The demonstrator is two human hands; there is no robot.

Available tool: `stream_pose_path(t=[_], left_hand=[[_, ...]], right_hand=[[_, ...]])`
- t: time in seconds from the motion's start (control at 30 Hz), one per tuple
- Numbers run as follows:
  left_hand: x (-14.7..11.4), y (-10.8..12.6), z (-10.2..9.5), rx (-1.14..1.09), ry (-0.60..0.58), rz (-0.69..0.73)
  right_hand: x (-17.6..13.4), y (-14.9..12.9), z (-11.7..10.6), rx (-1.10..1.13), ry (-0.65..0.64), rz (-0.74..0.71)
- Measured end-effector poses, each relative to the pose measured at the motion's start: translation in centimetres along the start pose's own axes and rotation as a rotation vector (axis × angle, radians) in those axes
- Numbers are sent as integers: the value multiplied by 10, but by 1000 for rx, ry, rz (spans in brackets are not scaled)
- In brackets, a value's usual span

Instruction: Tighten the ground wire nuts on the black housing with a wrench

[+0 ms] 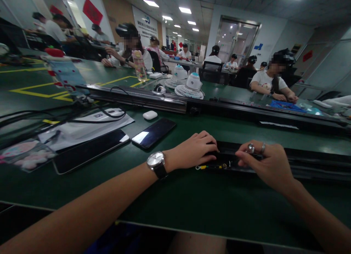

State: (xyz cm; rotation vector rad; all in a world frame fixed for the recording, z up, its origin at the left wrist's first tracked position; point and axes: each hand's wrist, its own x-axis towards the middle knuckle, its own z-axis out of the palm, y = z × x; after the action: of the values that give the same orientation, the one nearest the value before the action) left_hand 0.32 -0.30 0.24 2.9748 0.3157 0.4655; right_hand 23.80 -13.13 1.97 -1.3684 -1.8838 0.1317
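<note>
Nearest cam: bare L forearm w/ round silver-faced, blk-strapped wristwatch, over flat dk-green tabletop. To L, flat blk-screened tablet, then dk rectangular phone. L hand half-curled, fingertips at L end of long blk channel-like strip; can't tell if gripping. Short yellow-and-green wire w/ metal ring terminal lies just near side of those fingers. R hand, ringed, thumb & forefinger nearly together over strip; can't tell if pinching anything.
</note>
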Motion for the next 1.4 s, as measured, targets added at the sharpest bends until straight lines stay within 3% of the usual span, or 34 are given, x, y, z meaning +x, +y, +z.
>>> stream_pose_path(t=[0.33, 0.53, 0.63, 0.87, 1.0, 1.23, 1.4], left_hand=[[0, -1, 1, 13, -10, 8], [0, -1, 2, 4, 8, 13], [0, -1, 1, 5, 4, 9], [1, 0, -1, 7, -30, -1], [1, -1, 0, 21, -28, 3], [0, -2, 3, 19, -16, 8], [0, -2, 3, 25, -12, 12]], right_hand=[[0, 2, 6, -14, -18, -35], [3, 7, -3, -102, -177, -331], [3, 9, -8, -91, -194, -379], [0, 7, -8, -76, 27, -205], [1, 6, -6, -79, 29, -113], [2, 5, -3, -81, 23, -80], [2, 6, -1, 33, 105, 98]])
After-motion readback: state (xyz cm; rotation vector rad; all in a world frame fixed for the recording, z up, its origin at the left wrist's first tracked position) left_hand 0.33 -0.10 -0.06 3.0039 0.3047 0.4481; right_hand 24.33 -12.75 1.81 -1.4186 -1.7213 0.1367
